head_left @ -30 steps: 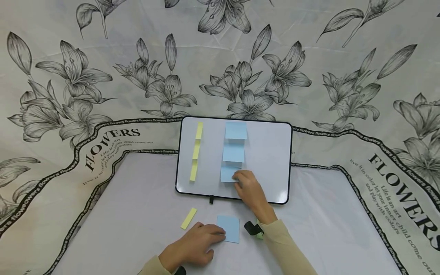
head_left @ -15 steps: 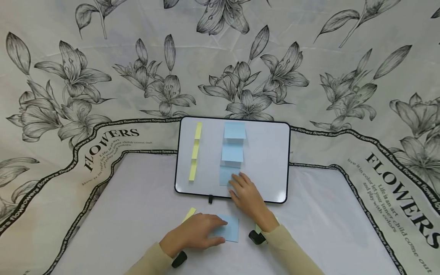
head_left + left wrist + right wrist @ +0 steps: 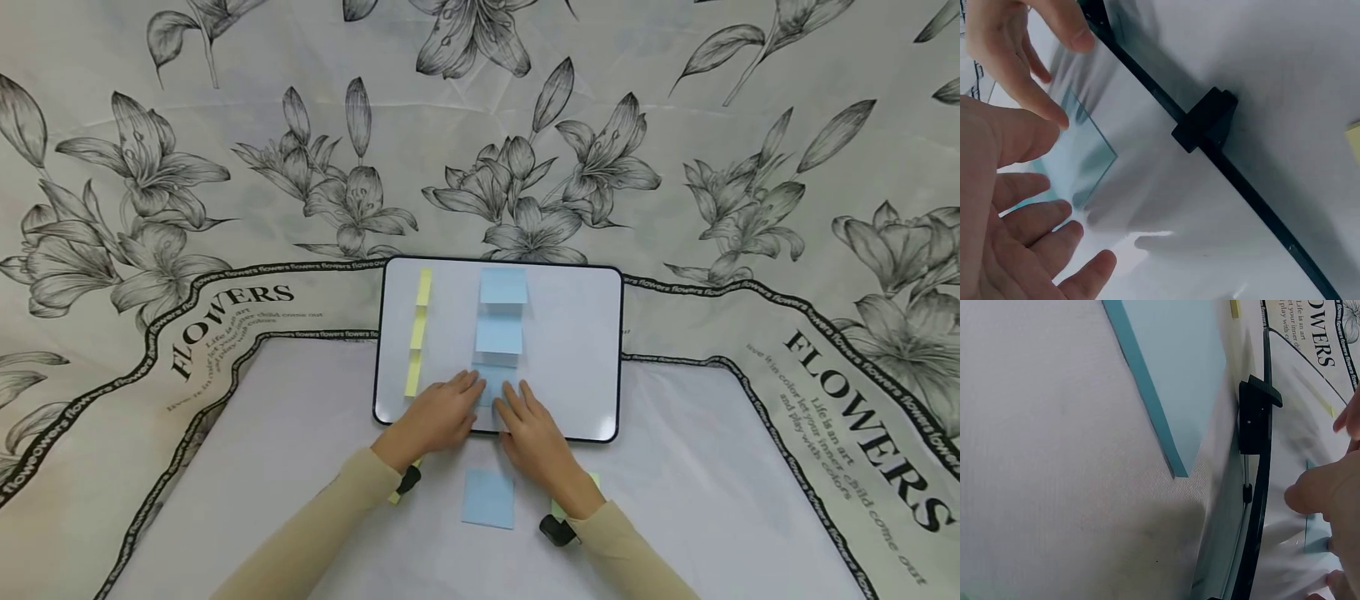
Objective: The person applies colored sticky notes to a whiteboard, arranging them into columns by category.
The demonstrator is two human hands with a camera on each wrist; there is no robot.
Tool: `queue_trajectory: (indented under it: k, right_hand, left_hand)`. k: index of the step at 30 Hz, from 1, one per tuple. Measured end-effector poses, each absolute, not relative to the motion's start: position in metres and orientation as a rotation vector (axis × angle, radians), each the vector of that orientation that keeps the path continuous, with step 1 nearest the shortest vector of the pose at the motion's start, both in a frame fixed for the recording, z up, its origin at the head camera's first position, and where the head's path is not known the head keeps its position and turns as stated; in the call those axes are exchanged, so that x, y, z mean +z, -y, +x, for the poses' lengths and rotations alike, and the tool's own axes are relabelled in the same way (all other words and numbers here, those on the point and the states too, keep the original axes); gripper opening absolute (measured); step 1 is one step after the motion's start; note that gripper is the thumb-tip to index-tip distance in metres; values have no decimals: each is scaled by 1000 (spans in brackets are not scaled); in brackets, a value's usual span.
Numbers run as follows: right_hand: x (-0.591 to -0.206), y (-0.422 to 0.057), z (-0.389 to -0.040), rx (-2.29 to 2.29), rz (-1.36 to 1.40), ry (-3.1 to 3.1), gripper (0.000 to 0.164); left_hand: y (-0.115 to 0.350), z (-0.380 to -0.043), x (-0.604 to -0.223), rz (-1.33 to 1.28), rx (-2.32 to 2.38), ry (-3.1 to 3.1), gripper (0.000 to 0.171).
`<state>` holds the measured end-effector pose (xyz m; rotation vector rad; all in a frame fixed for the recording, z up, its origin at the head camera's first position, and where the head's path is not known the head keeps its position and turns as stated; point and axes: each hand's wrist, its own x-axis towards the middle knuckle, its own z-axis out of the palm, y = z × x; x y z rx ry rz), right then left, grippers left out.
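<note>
- Whiteboard (image 3: pixel 573 358) carried a left column of three yellow strips (image 3: pixel 417 327) and, near its middle, two upper blue notes (image 3: pixel 502 287) with lower edges standing off the surface.
- Lowest blue note (image 3: pixel 491 387) sat below them, near the board's bottom edge; pale, flat where visible, partly covered by fingers.
- Left grip (image 3: pixel 435 417): fingers relaxed, apart, at the note's left side, nothing pinched.
- Right grip (image 3: pixel 528 433): fingers spread, fairly straight, on the note's right side.
- Blue pad (image 3: pixel 488 499), thick-edged in right wrist view, lay on tabletop (image 3: pixel 690 467) in front of the board's bottom edge.
- Loose yellow strip (image 3: pixel 394 498) and green paper (image 3: pixel 558 510) lay partly hidden by left and right wrists respectively.
</note>
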<state>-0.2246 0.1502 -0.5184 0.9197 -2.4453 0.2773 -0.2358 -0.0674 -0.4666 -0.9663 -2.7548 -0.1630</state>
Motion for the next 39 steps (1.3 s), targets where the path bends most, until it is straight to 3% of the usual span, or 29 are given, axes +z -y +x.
queue_trajectory:
  k: [15, 30, 39]
  right_hand:
    - [-522, -144, -215, 289, 900, 2566, 84]
    - [-526, -142, -207, 409, 896, 2714, 83]
    - [-522, -146, -208, 386, 876, 2768, 95]
  left_hand:
    - [38, -248, -465, -833, -281, 2870, 65]
    - [9, -247, -467, -939, -226, 2902, 71]
    - [17, -252, -465, -861, -285, 2975, 78]
